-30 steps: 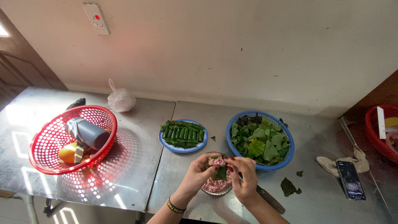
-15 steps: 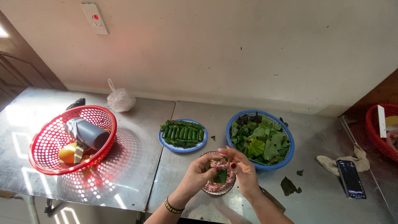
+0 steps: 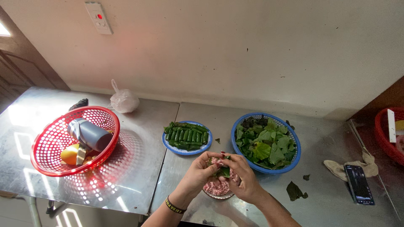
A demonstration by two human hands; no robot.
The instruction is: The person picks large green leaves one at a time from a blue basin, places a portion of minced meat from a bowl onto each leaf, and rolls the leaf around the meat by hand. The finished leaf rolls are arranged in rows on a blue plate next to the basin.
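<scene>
The shiny metal surface (image 3: 139, 168) holds a red basket (image 3: 50, 162), a tied plastic bag (image 3: 123, 100), a blue plate of green rolls (image 3: 187, 138), a blue basket of leaves (image 3: 266, 143), a small meat bowl (image 3: 215, 191), a torn leaf (image 3: 296, 191), a cloth (image 3: 351, 165) and a phone (image 3: 358, 184).

Both the left hand (image 3: 198, 174) and right hand (image 3: 244, 180) pinch a green leaf (image 3: 223, 171) over a bowl of minced meat (image 3: 215, 189), near the blue leaf basket (image 3: 294, 145).
</scene>
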